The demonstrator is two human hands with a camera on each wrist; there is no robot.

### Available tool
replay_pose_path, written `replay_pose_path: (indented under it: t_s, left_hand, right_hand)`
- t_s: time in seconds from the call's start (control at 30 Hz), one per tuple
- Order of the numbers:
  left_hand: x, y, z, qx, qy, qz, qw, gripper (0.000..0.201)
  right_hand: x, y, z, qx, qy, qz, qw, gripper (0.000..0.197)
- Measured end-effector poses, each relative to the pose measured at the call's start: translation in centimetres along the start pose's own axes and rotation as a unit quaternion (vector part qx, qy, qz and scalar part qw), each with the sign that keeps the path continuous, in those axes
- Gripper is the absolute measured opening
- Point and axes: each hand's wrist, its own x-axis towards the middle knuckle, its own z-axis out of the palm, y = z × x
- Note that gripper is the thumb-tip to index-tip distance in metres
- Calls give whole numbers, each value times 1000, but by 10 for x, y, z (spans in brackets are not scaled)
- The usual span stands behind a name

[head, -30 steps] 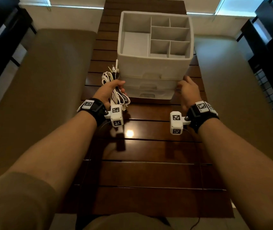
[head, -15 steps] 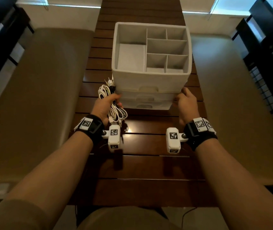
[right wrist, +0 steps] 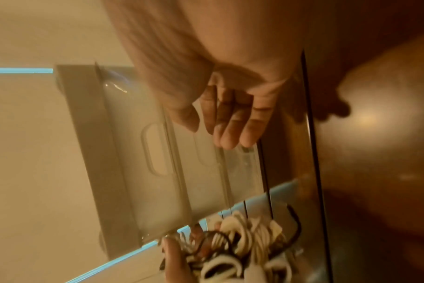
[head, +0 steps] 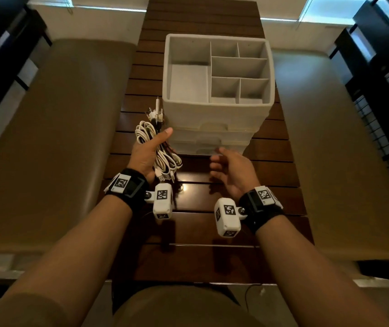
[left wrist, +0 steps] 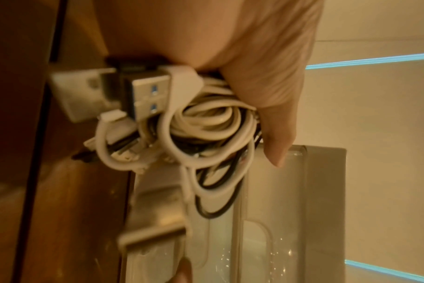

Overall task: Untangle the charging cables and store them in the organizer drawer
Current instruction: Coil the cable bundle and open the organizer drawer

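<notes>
The organizer [head: 217, 114] is light grey all over, and its drawers [head: 208, 140] are the same pale grey. The cables [head: 165, 159] are mostly white, with some thin black ones mixed in. Their plugs [left wrist: 145, 95] are shiny silver, and two have a little blue inside. The table [head: 198, 232] is dark brown wood with thin dark lines between its planks. The wrist bands [head: 132, 187] are black. The small boxes on them [head: 162, 200] are white with black and white square patterns. The benches [head: 58, 138] on both sides are tan brown.
</notes>
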Motion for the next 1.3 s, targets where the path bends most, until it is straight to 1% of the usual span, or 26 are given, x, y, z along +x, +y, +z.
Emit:
replay_pose_path:
  t_s: [0.07, 0.13, 0.2, 0.27, 0.3, 0.33, 0.37, 0.43, 0.47, 0.5, 0.57, 0.6, 0.67, 0.73, 0.87, 0.93, 1.0, 1.07, 1.23, 1.3]
  left_hand:
    - [2, 1, 6, 1, 11, 18, 1000, 35]
    - [6, 3, 10, 10, 16, 23, 1000, 38]
    - [9, 4, 13, 20, 14, 27, 999, 48]
    - [10, 6, 16, 36, 11, 37, 999, 66]
    - [9, 7, 18, 44, 10, 44, 998, 71]
    - [10, 8, 19, 50, 10, 53, 997, 72]
    - [11, 10, 21, 57, 8, 61, 997, 69]
    - [13, 13, 21, 73, 7, 71, 995, 61]
    - [13, 14, 21, 86, 3, 77, 993, 58]
    - [13, 14, 20, 101, -1, 83, 991, 56]
    - [13, 12, 18, 114, -6, 88, 990, 52]
    - [13, 11, 18, 115, -7, 86, 990, 51]
    - [12, 11, 18, 121, -3, 76, 990, 50]
    - [12, 12, 17, 130, 0, 72, 989, 49]
    - [10, 13, 11, 126, 8, 69, 990, 51]
    - [7, 14, 7, 120, 24, 67, 990, 47]
    - [4, 15, 3, 134, 33, 70, 988, 39]
    - [0, 16, -1, 157, 36, 82, 984, 32]
    - [-16, 25, 2, 190, 22, 137, 972, 29]
    - [-25, 32, 5, 203, 30, 163, 965, 23]
  right_hand:
    - [-1, 0, 15, 47, -30, 5, 998, 37]
    - [0, -3, 26, 94, -43, 26, 994, 42]
    - [4, -4, 32, 120, -47, 37, 991, 46]
    - [8, -5, 34, 129, -46, 38, 990, 48]
    - [10, -6, 35, 129, -45, 36, 990, 47]
    - [12, -6, 36, 128, -45, 35, 990, 44]
    - [13, -6, 37, 128, -47, 34, 990, 37]
    - [15, -7, 40, 131, -43, 29, 990, 13]
    - [15, -6, 41, 135, -41, 28, 990, 7]
    - [15, -5, 41, 137, -37, 27, 990, 5]
    - [16, -1, 39, 141, -34, 25, 989, 3]
    - [15, 1, 37, 146, -39, 23, 988, 1]
    - [12, 6, 34, 152, -45, 21, 987, 5]
    - [9, 11, 33, 152, -47, 18, 987, 2]
    - [3, 19, 31, 158, -48, 21, 986, 6]
    - [0, 23, 26, 151, -58, 24, 986, 7]
    - [-4, 26, 19, 136, -71, 22, 988, 8]
    - [-6, 31, 13, 124, -91, 19, 988, 6]
    - [-15, 42, 4, 99, -111, 19, 989, 2]
    - [-20, 43, 1, 92, -114, 23, 989, 6]
